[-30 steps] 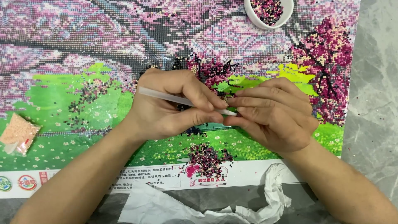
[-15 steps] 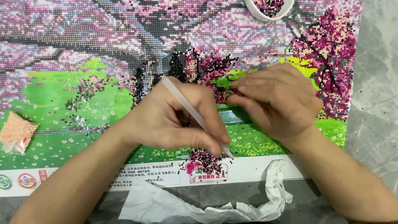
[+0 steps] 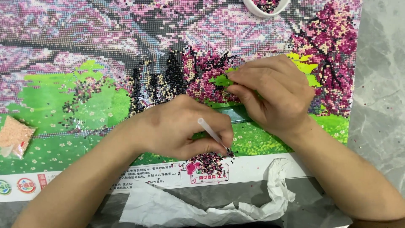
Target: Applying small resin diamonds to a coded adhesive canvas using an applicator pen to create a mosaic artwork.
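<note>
On the grey marble-look table [image 3: 379,97] lies my bead-mosaic canvas [image 3: 105,101]: my left hand [image 3: 177,131] pinches the white pen [image 3: 211,134], tip at the loose bead pile [image 3: 207,159], best dabbed lightly, while my right hand [image 3: 274,97], fingertips pressed together, steadies the canvas.

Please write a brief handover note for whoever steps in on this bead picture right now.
Left hand: grips the white pen, tip down in the loose bead pile on the canvas's lower white margin.
Right hand: fingertips pinched on the canvas at the green patch beside the pink bush; nothing visibly held.
Nearby: white bead dish at the top edge, peach bead bag at left, crumpled paper below.
Done: pink tree at right and dark centre patch beaded.
Left: much of the green grass still bare.
</note>
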